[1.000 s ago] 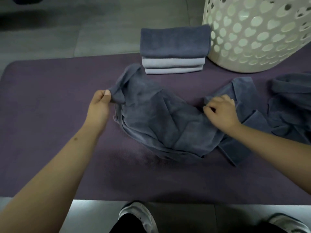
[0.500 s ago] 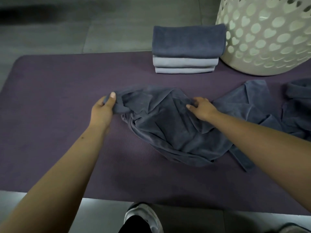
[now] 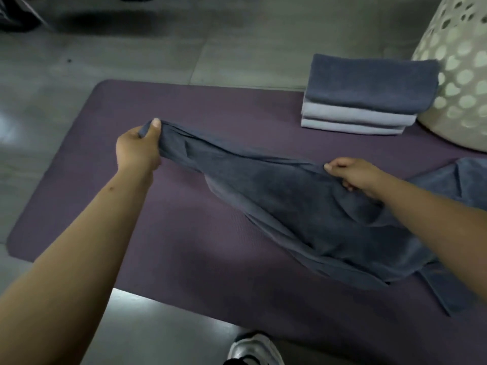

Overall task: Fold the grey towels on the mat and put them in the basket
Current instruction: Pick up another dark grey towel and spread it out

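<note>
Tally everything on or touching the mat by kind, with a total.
Folded towels in the stack: 3
Unfolded dark grey towel held up by the left hand and right hand: 1
Loose dark grey towel lying under the right arm, cut off by the frame edge: at least 1
White perforated basket: 1
Total: 6

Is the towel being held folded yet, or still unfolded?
Unfolded. The dark grey towel hangs stretched and rumpled between the left hand and right hand, each gripping an edge, unlike the folded stack behind.
</note>
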`<state>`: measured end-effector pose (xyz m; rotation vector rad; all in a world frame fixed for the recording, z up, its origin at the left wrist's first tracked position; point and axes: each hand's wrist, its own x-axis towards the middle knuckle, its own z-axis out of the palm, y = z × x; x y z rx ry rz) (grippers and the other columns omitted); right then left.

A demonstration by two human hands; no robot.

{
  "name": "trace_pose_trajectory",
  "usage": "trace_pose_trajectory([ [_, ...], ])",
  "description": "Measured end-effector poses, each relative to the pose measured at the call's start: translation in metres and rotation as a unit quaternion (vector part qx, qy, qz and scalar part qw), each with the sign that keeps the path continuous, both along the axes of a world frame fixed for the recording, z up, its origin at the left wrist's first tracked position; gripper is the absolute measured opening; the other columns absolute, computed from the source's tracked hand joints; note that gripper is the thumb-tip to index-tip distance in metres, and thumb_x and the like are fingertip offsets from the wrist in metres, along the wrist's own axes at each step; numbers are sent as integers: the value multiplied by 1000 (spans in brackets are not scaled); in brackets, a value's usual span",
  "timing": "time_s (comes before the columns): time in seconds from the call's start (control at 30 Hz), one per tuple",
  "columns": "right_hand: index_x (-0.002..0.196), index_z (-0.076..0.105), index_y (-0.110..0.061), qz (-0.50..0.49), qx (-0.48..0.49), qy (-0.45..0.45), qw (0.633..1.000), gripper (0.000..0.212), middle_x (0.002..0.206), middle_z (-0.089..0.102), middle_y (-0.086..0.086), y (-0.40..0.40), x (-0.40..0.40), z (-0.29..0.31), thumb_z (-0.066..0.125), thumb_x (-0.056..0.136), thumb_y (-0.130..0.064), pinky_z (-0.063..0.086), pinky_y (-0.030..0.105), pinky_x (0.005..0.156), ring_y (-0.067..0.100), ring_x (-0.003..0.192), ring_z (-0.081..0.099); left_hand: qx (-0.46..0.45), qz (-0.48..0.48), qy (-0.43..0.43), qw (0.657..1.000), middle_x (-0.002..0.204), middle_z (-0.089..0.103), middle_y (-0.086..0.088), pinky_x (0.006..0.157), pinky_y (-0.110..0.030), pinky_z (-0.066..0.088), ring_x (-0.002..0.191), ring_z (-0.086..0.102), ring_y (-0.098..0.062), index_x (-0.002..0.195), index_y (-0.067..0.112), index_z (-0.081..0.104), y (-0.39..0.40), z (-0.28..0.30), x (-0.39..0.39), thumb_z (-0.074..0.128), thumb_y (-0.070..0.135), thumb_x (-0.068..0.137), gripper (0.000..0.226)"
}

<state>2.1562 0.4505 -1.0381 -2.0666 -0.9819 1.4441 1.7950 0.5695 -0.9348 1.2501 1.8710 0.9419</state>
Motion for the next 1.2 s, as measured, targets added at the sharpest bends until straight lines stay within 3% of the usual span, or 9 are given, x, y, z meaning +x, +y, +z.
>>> trace_pose_trajectory([
  [0.13, 77, 59, -21, 101, -37, 173, 979, 10, 52, 46, -9, 18, -11, 40, 59, 84, -27, 22, 16, 40, 4, 40, 28, 79, 89, 46, 992, 51, 39, 5, 54, -28, 35, 56, 43, -16, 58, 21, 35, 27, 34, -37, 57, 50, 86, 46],
  [0.23, 75, 70, -21, 53, 0, 212, 976, 16, 68, 64, -6, 41, -12, 64, 68, 70, -36, 41, 17, 53, 6, 54, 53, 132, 121, 32, 983, 67, 53, 9, 62, -27, 45, 70, 57, -9, 62, 24, 47, 50, 58, -47, 57, 53, 81, 37],
  [0.4, 84, 61, -19, -31, 118, -28, 992, 10, 92, 60, 11, 70, -8, 40, 59, 93, -22, 50, 20, 58, 11, 62, 57, 130, 50, -65, 988, 75, 56, -3, 58, -28, 52, 58, 60, -10, 71, 20, 46, 83, 32, -14, 61, 36, 88, 28],
  [0.47, 109, 61, -18, -22, 132, -48, 990, 17, 118, 60, 11, 71, -10, 23, 60, 92, -17, 51, 24, 82, 16, 91, 62, 75, -37, -84, 993, 105, 64, -4, 83, -35, 56, 89, 67, -12, 108, 15, 57, 85, 4, -7, 60, 34, 86, 29],
  [0.57, 140, 42, -24, 86, 111, -117, 983, 56, 139, 49, 3, 62, -24, 10, 64, 89, -20, 37, 22, 97, 18, 120, 52, -33, -158, -64, 985, 144, 44, -3, 97, -42, 49, 115, 57, -24, 151, 31, 19, 60, -26, -1, 60, 19, 87, 76],
  [0.77, 102, 69, -22, 250, 184, -231, 922, 19, 96, 57, 0, 16, -87, -12, 68, 84, -28, 47, 31, 86, 13, 83, 55, -174, -88, 197, 961, 138, 42, -18, 98, -42, 39, 122, 46, -38, 137, 11, 40, -10, -92, -18, 44, 21, 95, 43],
  [0.87, 98, 70, -28, 283, 172, -173, 928, 24, 91, 55, -8, -10, -127, -10, 68, 81, -44, 44, 20, 73, 6, 76, 54, -254, -7, 160, 954, 140, 35, -19, 107, -44, 35, 126, 41, -39, 131, 7, 45, -38, -118, -28, 48, 29, 96, 41],
  [1.0, 118, 59, -43, 391, 147, -167, 893, 69, 106, 45, -17, -39, -162, -22, 44, 63, -82, 31, 22, 97, 5, 103, 39, -248, 23, 19, 968, 123, 44, -15, 84, -40, 52, 85, 57, -31, 116, 4, 53, -44, -126, -30, 57, 35, 92, 40],
  [1.2, 88, 68, -23, 360, 188, -210, 889, 19, 90, 45, -12, -51, -172, -37, 64, 85, -41, 29, 26, 97, 7, 93, 34, -195, 46, -90, 976, 93, 60, -6, 64, -29, 46, 78, 56, -22, 89, 12, 55, -45, -114, -9, 65, 24, 86, 16],
])
